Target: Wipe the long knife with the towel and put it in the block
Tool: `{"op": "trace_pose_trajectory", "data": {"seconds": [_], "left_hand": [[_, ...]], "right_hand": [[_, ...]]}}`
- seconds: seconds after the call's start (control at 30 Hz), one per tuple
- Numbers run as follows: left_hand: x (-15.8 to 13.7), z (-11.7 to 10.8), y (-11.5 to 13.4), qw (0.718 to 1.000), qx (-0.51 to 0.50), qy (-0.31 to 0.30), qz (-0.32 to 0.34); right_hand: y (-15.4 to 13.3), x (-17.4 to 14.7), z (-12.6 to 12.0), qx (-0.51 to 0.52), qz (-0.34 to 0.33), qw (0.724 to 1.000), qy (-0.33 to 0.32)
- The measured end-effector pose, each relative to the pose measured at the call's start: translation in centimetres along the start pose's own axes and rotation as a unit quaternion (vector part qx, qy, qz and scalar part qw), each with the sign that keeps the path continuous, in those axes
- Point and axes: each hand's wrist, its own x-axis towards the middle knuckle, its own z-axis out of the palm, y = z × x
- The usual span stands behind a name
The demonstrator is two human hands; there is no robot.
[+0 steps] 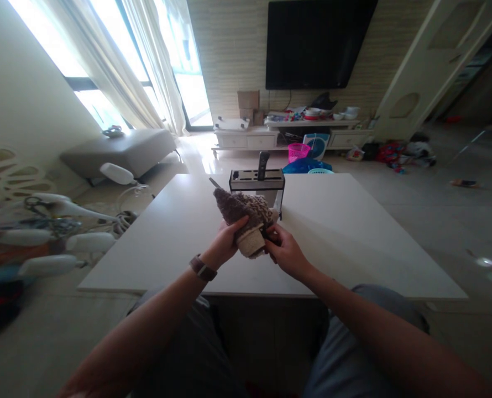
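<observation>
A brown, shaggy cloth (246, 213) is bunched in my left hand (228, 239), the thumb pressed on top of it. Out of its upper left end pokes the narrow grey blade of a knife (216, 184); most of the blade is covered by the cloth. My right hand (285, 250) is closed at the cloth's lower right, with a dark bit, apparently the knife's handle, between its fingers. Just beyond both hands a knife block (250, 179) stands on the white table (329, 237). One black-handled knife (263, 165) is upright in its slots.
Behind the table are a pink basket (298, 150) and a low TV cabinet (250, 139) carrying bowls and boxes. A grey bench (125, 152) stands by the window. White lamp shades (49, 265) lie at the left, close to the table's edge.
</observation>
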Motion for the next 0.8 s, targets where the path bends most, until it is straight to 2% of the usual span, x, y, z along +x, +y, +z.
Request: {"op": "trace_pose_trajectory", "data": {"seconds": [0.2, 0.37, 0.57, 0.73, 0.8], "left_hand": [[0.1, 0.2, 0.0, 1.000, 0.004, 0.013, 0.015], [-0.6, 0.6, 0.3, 1.000, 0.021, -0.023, -0.002], [-0.3, 0.9, 0.6, 0.999, 0.030, 0.031, 0.012], [0.6, 0.1, 2.4, 0.997, 0.010, 0.046, 0.061], [1.0, -0.3, 3.3, 0.994, -0.003, 0.069, 0.085]], "right_hand": [[-0.2, -0.1, -0.6, -0.095, -0.073, 0.993, 0.007], [-0.5, -0.3, -0.8, -0.089, -0.073, 0.993, -0.002], [-0.4, -0.2, -1.0, -0.144, -0.090, 0.985, 0.011], [-1.2, -0.4, -1.6, -0.230, -0.094, 0.968, 0.019], [-1.5, -0.4, -1.8, -0.257, -0.091, 0.962, 0.017]]}}
